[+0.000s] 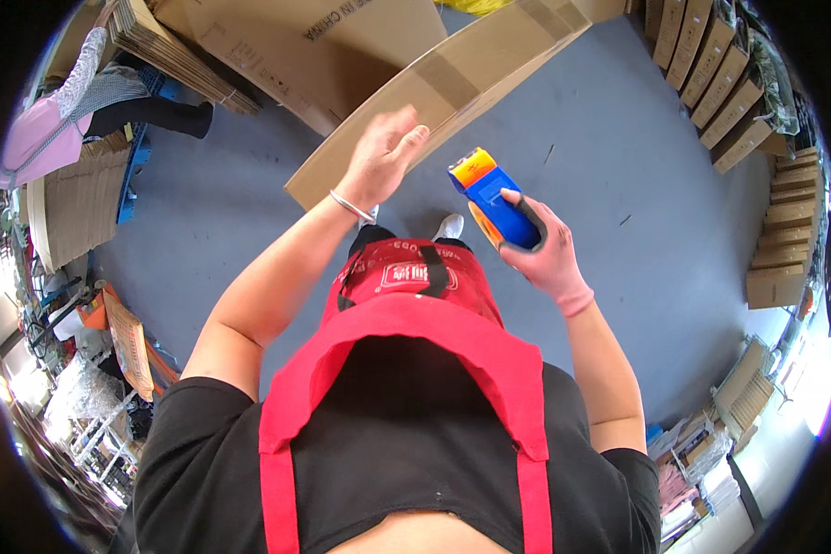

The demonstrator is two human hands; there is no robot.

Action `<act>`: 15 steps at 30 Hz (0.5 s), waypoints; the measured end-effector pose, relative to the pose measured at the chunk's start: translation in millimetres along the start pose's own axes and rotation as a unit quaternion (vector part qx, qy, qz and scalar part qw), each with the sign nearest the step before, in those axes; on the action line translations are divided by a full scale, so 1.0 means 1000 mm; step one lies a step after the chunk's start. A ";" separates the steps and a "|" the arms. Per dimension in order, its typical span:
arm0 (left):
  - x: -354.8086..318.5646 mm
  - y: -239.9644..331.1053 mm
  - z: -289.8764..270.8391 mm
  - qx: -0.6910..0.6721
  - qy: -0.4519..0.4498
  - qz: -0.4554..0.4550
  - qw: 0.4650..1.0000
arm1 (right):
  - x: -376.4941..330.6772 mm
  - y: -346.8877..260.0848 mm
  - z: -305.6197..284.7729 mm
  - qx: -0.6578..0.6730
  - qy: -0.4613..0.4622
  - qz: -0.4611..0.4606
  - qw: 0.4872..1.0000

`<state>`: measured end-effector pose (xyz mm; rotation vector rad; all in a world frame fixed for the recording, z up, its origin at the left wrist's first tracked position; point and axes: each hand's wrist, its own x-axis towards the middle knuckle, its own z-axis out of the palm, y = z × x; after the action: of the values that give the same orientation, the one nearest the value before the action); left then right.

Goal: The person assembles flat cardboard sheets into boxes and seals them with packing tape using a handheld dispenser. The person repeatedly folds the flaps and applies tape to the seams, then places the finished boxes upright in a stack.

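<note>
A long, narrow cardboard box (443,78) stands before me, tilted up to the right, with strips of brown tape across its upper side. My left hand (384,155), bare with a bracelet at the wrist, is at the box's near side; its fingers are stretched out and slightly blurred, holding nothing. Whether it touches the cardboard, I cannot tell. In my right hand (543,245), which wears a pink glove with dark fingertips, is a blue and orange tape dispenser (500,201). The dispenser is held over the floor, apart from the box, its orange end pointing up and left.
Behind the box leans a large carton (314,55). At the left, a person (55,129) in pink stands by stacked flat cardboard (83,203) on a blue pallet. Carton rows (702,74) and a carton stack (785,240) line the right side. Grey floor (656,258) lies between.
</note>
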<state>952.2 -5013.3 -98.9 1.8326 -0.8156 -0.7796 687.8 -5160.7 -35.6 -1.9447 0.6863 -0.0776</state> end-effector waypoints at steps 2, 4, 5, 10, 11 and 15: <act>-0.015 0.013 -0.012 -0.351 -0.156 -0.255 0.887 | -0.011 -0.030 0.013 0.019 -0.027 -0.038 0.999; -0.024 0.021 -0.035 -0.465 -0.170 -0.310 0.812 | -0.018 -0.054 0.037 0.028 0.000 -0.044 0.999; -0.025 0.015 -0.049 -0.476 -0.196 -0.312 0.799 | -0.019 -0.059 0.046 0.017 0.003 -0.057 0.998; -0.021 -0.007 -0.107 -0.544 -0.258 -0.300 0.740 | -0.005 -0.094 0.089 0.018 0.027 -0.068 0.997; -0.016 -0.010 -0.116 -0.530 -0.276 -0.317 0.736 | 0.000 -0.098 0.093 0.012 0.032 -0.068 0.997; -0.005 -0.021 -0.133 -0.495 -0.349 -0.364 0.708 | 0.004 -0.099 0.105 0.001 0.021 -0.063 0.998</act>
<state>1059.1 -4935.7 -71.4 0.7472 0.0705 -2.0167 769.9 -5047.1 -1.9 -1.9876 0.5905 -0.1975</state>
